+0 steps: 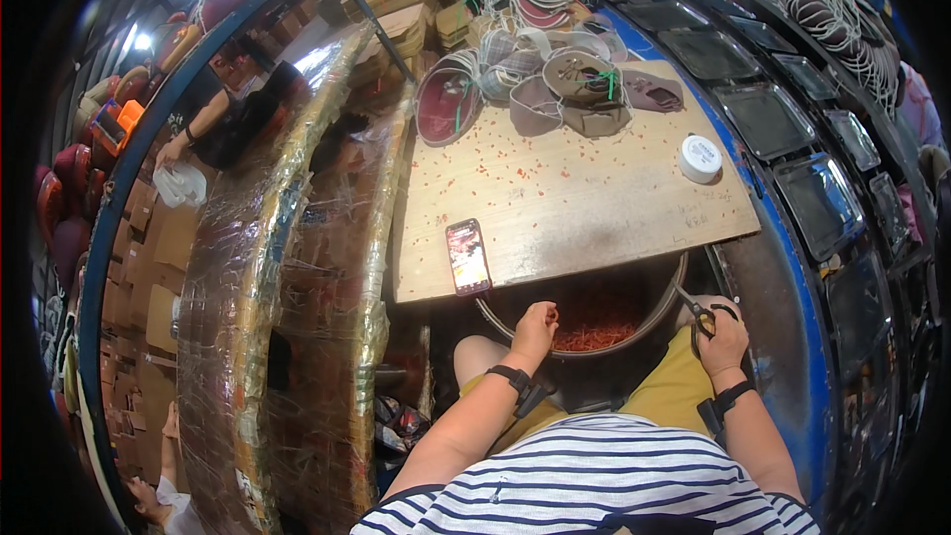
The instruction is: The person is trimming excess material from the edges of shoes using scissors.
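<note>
Left hand (536, 322) closed on small pinch of red scrap, poised at near rim of round metal basin (662, 314) holding red trimmings (594, 337). Right hand (721, 337) grips black-handled scissors (699, 312), blades angled up-left toward basin; trimmings lie nearer left hand.

phone (469, 256) on board; white tub (700, 158), shoe uppers (555, 79)

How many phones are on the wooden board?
1. The phone lies flat near the board's front left edge, screen up, just beyond the left hand. Another could be hidden under the pile of soles at the far end.
</note>
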A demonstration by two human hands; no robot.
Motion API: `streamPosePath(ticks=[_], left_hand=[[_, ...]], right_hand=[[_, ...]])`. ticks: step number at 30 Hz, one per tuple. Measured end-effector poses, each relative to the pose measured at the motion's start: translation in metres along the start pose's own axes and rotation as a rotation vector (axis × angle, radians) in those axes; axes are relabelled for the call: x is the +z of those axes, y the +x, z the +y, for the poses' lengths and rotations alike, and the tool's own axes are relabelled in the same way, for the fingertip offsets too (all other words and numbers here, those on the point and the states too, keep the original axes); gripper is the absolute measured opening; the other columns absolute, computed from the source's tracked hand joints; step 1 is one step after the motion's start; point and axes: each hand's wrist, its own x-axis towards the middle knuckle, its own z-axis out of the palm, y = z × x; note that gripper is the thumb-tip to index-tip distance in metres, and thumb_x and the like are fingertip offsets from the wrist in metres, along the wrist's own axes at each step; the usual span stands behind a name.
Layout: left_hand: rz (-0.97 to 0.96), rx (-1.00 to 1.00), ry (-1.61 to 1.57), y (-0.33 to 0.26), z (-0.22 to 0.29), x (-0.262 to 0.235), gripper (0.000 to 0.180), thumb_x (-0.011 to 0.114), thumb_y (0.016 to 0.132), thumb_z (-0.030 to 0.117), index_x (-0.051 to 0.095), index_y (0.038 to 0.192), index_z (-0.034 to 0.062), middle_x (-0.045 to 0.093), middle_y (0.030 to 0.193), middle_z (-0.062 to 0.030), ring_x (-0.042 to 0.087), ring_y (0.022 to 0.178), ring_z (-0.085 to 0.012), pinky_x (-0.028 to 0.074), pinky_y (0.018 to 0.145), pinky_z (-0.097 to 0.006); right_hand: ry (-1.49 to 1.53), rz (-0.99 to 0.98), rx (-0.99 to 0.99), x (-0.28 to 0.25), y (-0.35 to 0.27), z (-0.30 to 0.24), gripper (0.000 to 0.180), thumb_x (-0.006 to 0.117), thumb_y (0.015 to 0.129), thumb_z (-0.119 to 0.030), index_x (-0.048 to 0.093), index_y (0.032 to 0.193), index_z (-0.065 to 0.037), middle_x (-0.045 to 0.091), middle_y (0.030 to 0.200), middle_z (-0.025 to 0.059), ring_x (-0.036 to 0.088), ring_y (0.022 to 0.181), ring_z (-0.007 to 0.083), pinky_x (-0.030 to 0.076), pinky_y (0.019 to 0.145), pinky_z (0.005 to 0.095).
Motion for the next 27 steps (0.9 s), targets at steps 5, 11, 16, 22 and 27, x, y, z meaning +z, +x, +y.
streamPosePath(ticks=[5,11,16,22,27], left_hand=[[-0.009,0.002,0.031,0.000,0.015,-0.006,0.033,0.079,0.070,0.005,0.061,0.098,0.0006,0.061,0.095,-0.0123,0.065,0.079,-0.0234,0.054,0.070,-0.031],[-0.007,-0.005,0.095,-0.002,0.022,-0.010,0.024,0.081,0.069,0.015,0.065,0.082,0.0015,0.062,0.083,-0.0116,0.063,0.074,-0.0270,0.052,0.067,-0.035],[-0.003,0.015,0.096,-0.002,0.016,-0.008,0.022,0.080,0.069,0.015,0.065,0.078,0.0015,0.063,0.080,-0.0124,0.062,0.074,-0.0289,0.051,0.066,-0.036],[0.011,0.057,0.104,-0.002,0.014,-0.007,0.019,0.078,0.070,0.013,0.065,0.078,0.0012,0.064,0.081,-0.0135,0.063,0.075,-0.0301,0.051,0.067,-0.036],[-0.018,0.050,0.090,-0.001,0.013,-0.007,0.015,0.076,0.072,0.008,0.066,0.081,0.0011,0.065,0.084,-0.0134,0.065,0.078,-0.0294,0.053,0.070,-0.035]], right_hand=[[-0.004,-0.008,0.005,0.002,-0.001,0.003,0.034,0.071,0.070,-0.013,0.058,0.100,-0.005,0.064,0.092,0.0130,0.061,0.085,0.0351,0.047,0.074,0.0446],[0.000,-0.005,-0.014,0.004,-0.002,0.006,0.034,0.071,0.070,-0.013,0.058,0.101,-0.005,0.063,0.092,0.0128,0.061,0.085,0.0348,0.047,0.074,0.0442],[-0.009,-0.006,-0.012,0.002,0.000,0.003,0.033,0.071,0.070,-0.013,0.057,0.099,-0.005,0.063,0.090,0.0127,0.061,0.084,0.0350,0.047,0.072,0.0446],[0.005,0.013,-0.025,0.002,0.001,0.002,0.030,0.071,0.071,-0.014,0.057,0.096,-0.006,0.062,0.087,0.0126,0.060,0.081,0.0353,0.047,0.071,0.0449],[-0.008,0.009,-0.025,0.004,0.000,0.005,0.030,0.071,0.070,-0.014,0.057,0.096,-0.006,0.063,0.086,0.0126,0.061,0.080,0.0352,0.047,0.071,0.0442]])
